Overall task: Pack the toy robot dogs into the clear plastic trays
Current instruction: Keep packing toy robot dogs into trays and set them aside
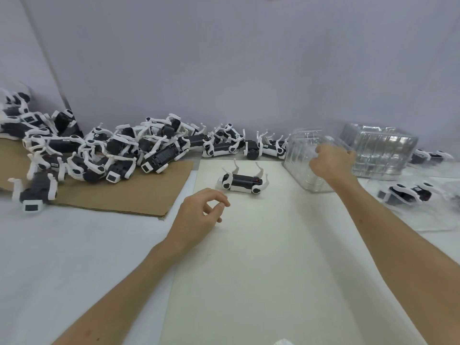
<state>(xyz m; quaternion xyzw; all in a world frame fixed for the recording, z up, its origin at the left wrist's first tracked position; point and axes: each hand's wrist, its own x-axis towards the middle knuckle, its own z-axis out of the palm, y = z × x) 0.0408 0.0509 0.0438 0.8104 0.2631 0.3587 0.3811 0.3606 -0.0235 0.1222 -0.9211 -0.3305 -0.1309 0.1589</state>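
White and black plastic makes up the lone toy dog, which lies on its back on a pale sheet, its four white legs in the air. Neither hand touches it.

Just near-left of the lone toy dog, the left hand is low over the sheet. Its fingers are loosely curled, thumb and forefinger tips close together, and it holds nothing.

Right of the lone toy dog and a little further back, the right hand reaches onto the near stack of clear trays. Its fingers are bent over the stack's upper edge and grip it. Further right of the dog, behind that hand, stands a second stack of clear trays.

Well to the right of the dog, another toy dog lies on clear plastic. Whether it is seated in a tray cannot be told.

Left of the lone toy dog lies a brown cardboard sheet, its edge just beside the pale sheet. On and behind it a heap of toy dogs lies tangled, legs pointing all ways.

Behind the lone toy dog, a row of toy dogs runs along the foot of a pale wall, reaching from the heap as far as the near stack.
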